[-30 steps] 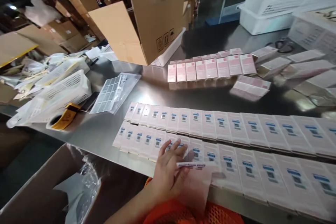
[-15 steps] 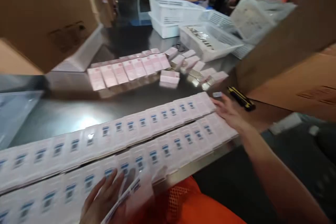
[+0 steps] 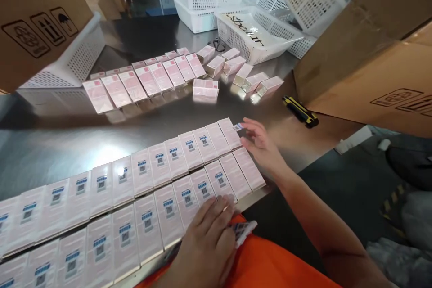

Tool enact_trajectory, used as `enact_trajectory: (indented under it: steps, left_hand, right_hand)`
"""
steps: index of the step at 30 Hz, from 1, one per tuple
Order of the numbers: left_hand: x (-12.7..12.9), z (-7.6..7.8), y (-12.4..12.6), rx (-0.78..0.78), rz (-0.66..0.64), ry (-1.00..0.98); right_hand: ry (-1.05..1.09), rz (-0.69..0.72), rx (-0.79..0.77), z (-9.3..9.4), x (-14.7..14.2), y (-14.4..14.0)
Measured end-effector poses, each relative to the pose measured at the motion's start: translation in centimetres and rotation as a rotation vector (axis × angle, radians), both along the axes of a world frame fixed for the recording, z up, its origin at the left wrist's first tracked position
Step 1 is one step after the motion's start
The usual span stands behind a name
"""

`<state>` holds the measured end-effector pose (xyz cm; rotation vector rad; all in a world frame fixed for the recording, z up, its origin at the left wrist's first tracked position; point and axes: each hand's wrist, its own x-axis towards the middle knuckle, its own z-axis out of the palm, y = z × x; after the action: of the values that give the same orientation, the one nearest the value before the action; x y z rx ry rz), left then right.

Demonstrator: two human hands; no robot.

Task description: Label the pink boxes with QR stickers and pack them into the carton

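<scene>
Pinched between thumb and fingertips of the right hand (image 3: 261,141), a small barcode label (image 3: 237,127) sits at the upper end of the last box in the far row; that grip is nearly closed on the label alone, with the palm turned down and the forearm running back toward the lower right. Left hand (image 3: 205,243) lies flat, fingers spread on the near row of boxes (image 3: 148,227), while its thumb side holds a sheet of labels (image 3: 243,230) at the counter edge. Far row of boxes (image 3: 158,164) runs parallel, touching the near row. Beyond, on the steel counter (image 3: 60,144), stand pink boxes (image 3: 145,80), a yellow-and-black knife (image 3: 300,111), white baskets (image 3: 259,31) and cardboard cartons (image 3: 371,54).
</scene>
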<state>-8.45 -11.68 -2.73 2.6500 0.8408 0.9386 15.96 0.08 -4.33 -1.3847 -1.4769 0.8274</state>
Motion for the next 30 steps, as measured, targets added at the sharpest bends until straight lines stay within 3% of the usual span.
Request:
enact_trajectory:
  steps: [3,7,13,30]
  left_hand:
    - [0.0,-0.4,0.3,-0.051,0.012,-0.006]
    - [-0.3,-0.8,0.6,-0.089,-0.005,-0.027]
    - [-0.1,-1.0,0.9,-0.081,0.005,-0.056]
    - [-0.3,-1.3,1.3,-0.1,-0.019,-0.065]
  right_hand:
    - [-0.19,-0.067,0.058,1.9,0.6,2.4]
    - [-0.274,0.091,-0.067,3.0,-1.1,5.4]
    - [-0.308,0.189,-0.175,2.1,-3.7,7.1]
    - [-0.343,0.206,-0.128,0.7,-3.3,7.0]
